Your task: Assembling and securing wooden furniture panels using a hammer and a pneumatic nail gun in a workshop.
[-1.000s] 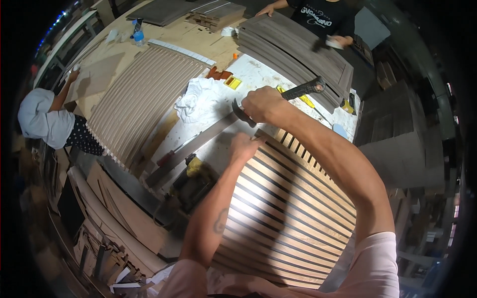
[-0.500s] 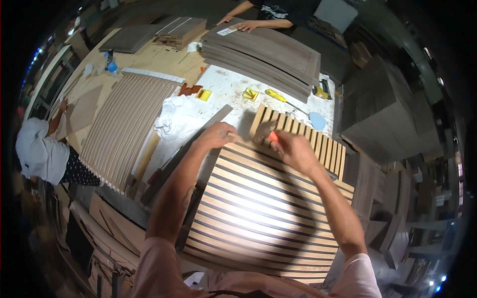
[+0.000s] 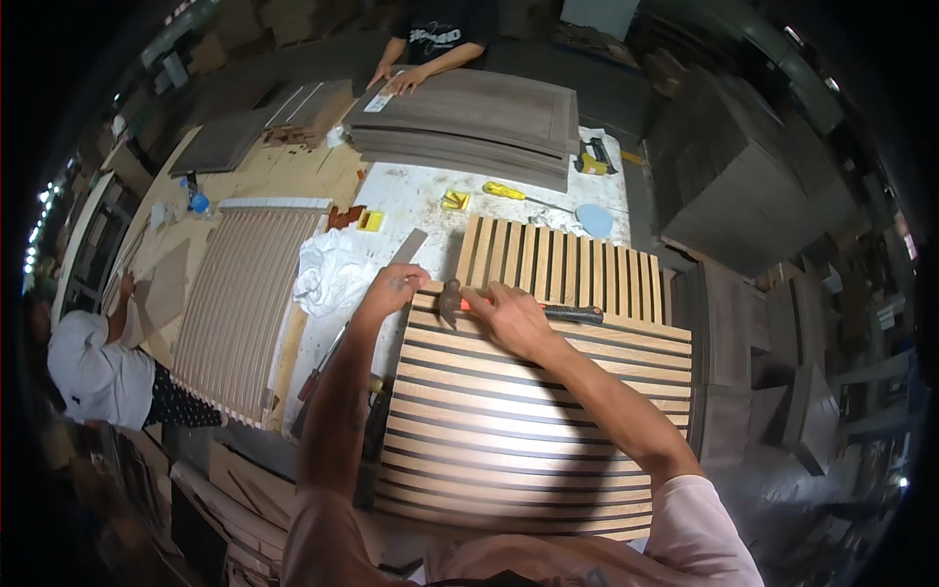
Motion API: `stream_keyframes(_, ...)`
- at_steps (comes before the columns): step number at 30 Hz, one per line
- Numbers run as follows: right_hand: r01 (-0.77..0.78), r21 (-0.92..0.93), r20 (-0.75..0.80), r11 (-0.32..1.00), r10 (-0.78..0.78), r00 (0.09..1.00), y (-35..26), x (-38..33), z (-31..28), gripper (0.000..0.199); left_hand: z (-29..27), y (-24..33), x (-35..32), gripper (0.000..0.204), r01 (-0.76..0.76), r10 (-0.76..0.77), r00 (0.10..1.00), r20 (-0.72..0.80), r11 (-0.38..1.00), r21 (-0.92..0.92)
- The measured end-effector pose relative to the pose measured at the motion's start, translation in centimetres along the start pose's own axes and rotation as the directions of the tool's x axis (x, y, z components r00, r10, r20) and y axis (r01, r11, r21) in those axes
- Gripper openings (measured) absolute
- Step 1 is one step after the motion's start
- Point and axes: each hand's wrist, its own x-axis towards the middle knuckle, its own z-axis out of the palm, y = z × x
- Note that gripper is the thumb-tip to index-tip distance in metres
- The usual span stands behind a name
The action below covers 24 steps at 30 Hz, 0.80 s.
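Note:
A large slatted wood panel, pale slats with dark grooves, lies before me. Against its far edge sits a smaller slatted panel whose slats run the other way. My right hand is closed on a claw hammer, near its head; the black grip points right across the panels. At the large panel's far left corner my left hand is closed in a pinch, close to the hammer head. Whatever its fingertips hold is too small to make out.
Beyond are a yellow-handled screwdriver, a light blue disc and a yellow-black tool. A white cloth and a ribbed panel lie left. One person's hands rest on stacked grey panels; another person works left.
The hammer has come down and left, from a blurred swing to lying level beside my left hand. My view has shifted. The left hand stays at the panel's corner.

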Motion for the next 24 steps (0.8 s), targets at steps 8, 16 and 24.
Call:
stream_keyframes(8,-0.138,0.059,0.029,0.989,0.136,0.990,0.0,-0.3,-3.5,0.051,0.2,1.2,-8.4,0.041,0.105,-0.221,0.831,-0.510,0.963,-0.247)
stream_keyframes(16,-0.250,0.713,0.198,0.655,0.153,0.968,-16.8,-0.9,-4.5,0.048,4.7,9.0,-21.9,0.046,0.139,-0.202,0.931,-0.305,0.967,-0.216)
stream_keyframes(24,-0.355,0.634,-0.056,0.688,0.498,0.865,-12.9,-9.9,-9.5,0.030,-3.8,7.9,-16.9,0.033,0.332,-0.509,0.815,-0.278,0.801,-0.498)
